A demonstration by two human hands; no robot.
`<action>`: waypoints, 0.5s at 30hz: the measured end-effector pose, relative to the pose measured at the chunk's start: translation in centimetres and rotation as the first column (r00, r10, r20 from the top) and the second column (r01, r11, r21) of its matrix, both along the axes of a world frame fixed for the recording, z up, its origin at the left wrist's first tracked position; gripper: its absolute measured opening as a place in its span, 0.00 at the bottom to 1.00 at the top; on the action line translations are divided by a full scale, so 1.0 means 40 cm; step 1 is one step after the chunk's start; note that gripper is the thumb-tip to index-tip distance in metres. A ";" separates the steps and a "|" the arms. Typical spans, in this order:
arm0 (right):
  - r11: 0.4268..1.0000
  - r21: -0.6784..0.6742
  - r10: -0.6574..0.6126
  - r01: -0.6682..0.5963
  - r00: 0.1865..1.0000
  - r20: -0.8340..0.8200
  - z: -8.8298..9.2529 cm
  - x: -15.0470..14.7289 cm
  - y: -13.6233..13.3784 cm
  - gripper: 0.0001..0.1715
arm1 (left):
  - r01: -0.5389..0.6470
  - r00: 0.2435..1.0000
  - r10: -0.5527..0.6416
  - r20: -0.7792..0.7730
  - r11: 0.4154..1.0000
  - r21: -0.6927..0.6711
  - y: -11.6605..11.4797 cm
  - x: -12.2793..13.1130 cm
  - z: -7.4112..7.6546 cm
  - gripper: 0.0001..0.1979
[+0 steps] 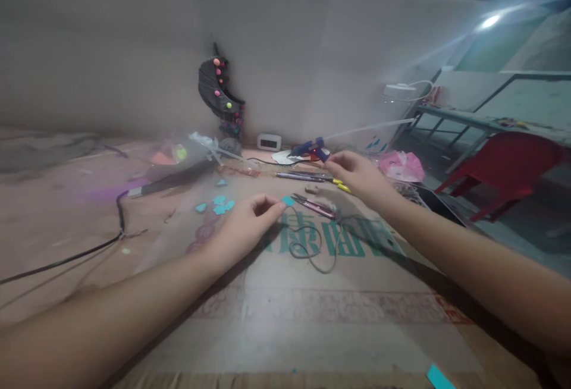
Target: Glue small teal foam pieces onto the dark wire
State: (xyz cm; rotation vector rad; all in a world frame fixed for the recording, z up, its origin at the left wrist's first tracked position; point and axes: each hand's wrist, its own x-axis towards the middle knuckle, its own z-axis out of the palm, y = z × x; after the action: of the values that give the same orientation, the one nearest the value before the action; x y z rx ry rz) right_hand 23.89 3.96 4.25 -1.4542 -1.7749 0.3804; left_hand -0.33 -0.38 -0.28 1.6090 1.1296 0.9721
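My left hand [250,219] is closed in a pinch over the middle of the table, with a small turquoise paper piece [288,200] at its fingertips. Several more turquoise paper cut-outs [219,206] lie to its left. Farther back, the fingers of my right hand [357,173] are closed on the handle of a dark blue glue gun [311,148], whose nozzle points left above a white scrap. Between my hands lie pink-handled thread snips [313,206] and a looped grey cord [307,252]. Scissors with yellow handles [336,182] rest near my right fingers.
A black crescent decoration with coloured beads [217,88] hangs on the wall above a small white clock [269,141]. A black cable [66,259] crosses the left side. A pink plastic bag [402,166] and a dark flat device [439,203] lie right; a red chair [504,169] stands beyond.
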 end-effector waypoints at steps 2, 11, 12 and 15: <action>0.953 -0.200 0.166 -0.226 0.945 -0.280 -0.007 -0.048 -0.080 0.16 | -0.005 1.000 0.005 -0.002 1.000 0.011 -0.003 0.000 0.003 0.14; 0.776 -0.447 0.214 -0.444 0.854 -0.475 -0.067 -0.104 -0.153 0.24 | -0.013 1.000 0.014 -0.017 0.999 0.052 -0.007 0.000 0.010 0.13; 0.820 -0.416 0.221 -0.392 0.889 -0.402 -0.069 -0.096 -0.147 0.21 | -0.013 1.000 0.015 -0.021 0.999 0.052 -0.006 -0.001 0.009 0.12; 0.923 -0.281 0.209 -0.262 0.956 -0.205 -0.067 -0.079 -0.137 0.11 | 0.003 0.999 -0.001 -0.033 0.998 0.062 -0.007 0.000 0.010 0.12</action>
State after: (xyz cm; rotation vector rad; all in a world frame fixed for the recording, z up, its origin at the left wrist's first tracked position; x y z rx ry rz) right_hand 20.74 -1.50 1.56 -1.3645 -1.8120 0.9160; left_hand -0.34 -0.67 0.10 1.6808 1.1297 0.9914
